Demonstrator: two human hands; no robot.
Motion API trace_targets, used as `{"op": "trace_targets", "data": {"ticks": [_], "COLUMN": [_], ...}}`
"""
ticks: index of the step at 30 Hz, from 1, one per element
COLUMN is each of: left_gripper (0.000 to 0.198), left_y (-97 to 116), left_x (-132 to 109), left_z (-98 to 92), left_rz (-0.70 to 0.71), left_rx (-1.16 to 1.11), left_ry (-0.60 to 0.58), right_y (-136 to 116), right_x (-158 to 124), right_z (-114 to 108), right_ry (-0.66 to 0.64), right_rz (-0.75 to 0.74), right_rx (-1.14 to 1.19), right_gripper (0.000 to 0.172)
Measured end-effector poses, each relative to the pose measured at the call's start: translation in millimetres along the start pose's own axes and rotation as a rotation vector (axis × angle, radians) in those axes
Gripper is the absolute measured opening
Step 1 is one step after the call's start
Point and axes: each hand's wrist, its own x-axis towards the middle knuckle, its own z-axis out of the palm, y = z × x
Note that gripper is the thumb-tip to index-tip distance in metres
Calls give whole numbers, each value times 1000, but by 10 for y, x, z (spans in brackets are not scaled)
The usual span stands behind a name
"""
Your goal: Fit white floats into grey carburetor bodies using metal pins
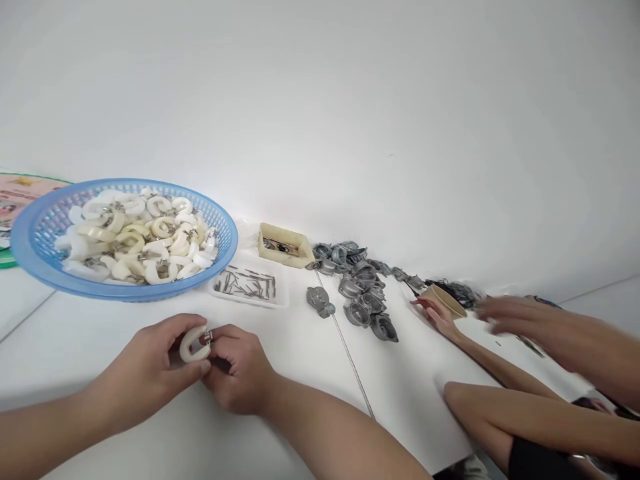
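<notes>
A cream-white C-shaped plastic piece [188, 344] with a small metal fitting is held above the white table. My left hand [155, 357] wraps round its left side, thumb below and fingers above. At its right, the fingers of my right hand [240, 367] pinch the metal fitting at the opening of the piece. Just beyond my hands stands a blue basket [125, 291] heaped with similar white and cream pieces. A clear shallow tray [281, 288] of thin metal pins lies to the right of the basket.
Behind the tray sits a yellowish box [287, 258] with small dark parts. Grey metal castings [357, 313] lie piled on the table [310, 393]. At the right are other people's hands [437, 313], a round tan container [447, 300] and dark strands. A printed round item [25, 193] is far left.
</notes>
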Motion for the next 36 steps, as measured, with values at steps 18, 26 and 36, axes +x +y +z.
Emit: {"op": "trace_targets", "data": {"ticks": [18,26,36], "left_gripper": [42,45,44], "left_y": [-132,-158,-124], "left_x": [4,5,0], "left_z": [120,88,113], "left_rz": [20,7,67], "left_rx": [-68,44,-10], "left_ry": [104,83,136], "right_y": [-1,0,-4], "right_x": [-33,-36,-27], "right_z": [10,18,3], "right_ry": [-14,23,-13], "right_rz": [42,38,22], "right_rx": [-41,-3,-60], "right_gripper": [6,8,7]}}
